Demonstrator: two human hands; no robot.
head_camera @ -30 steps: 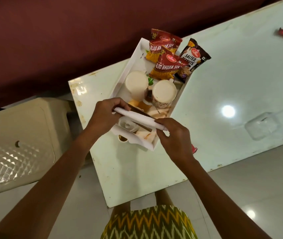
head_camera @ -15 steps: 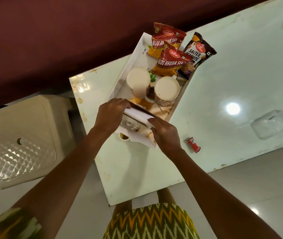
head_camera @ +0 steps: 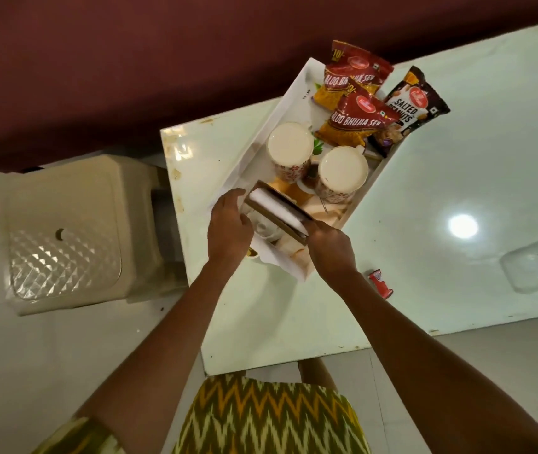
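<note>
- Pale glossy counter (head_camera: 424, 224) under a maroon wall, a cream plastic stool (head_camera: 64, 231) at its left end: this is the single head view, looking straight down over both your forearms.
- A white tray (head_camera: 270, 126) lies slantwise on the counter. At its far end sit the snack packets (head_camera: 359, 119), at its middle two lidded paper cups (head_camera: 289, 142), and at its near end the work in hand.
- The napkin holder (head_camera: 277, 213), brown boards with white napkins between them, hangs over the tray's near end. It is just short of the cups and above small pale items I cannot make out.
- Its long axis runs from far-left to near-right, crosswise to the tray's length. That is the line to mind.
- Your left hand (head_camera: 228, 224) is at the far-left end. Its grip is closed there, with the forefinger over the top corner and the thumb below, though blur softens the detail.
- Your right hand (head_camera: 329, 250) is at the near-right end, its grip clamped on the corner with the fingers curled over it.
- Each hand owns one end, so neither is nearer to the middle. The holder lies forward of both wrists, between your grips.
- Judging the set-down, the nearer cup (head_camera: 343, 165) stands just beyond the holder's right half. That end has less room, so lower the holder level and keep it on its present slant.
- A red wrapped sweet (head_camera: 380, 283) lies on the counter just right of your right forearm, apart from the tray.
</note>
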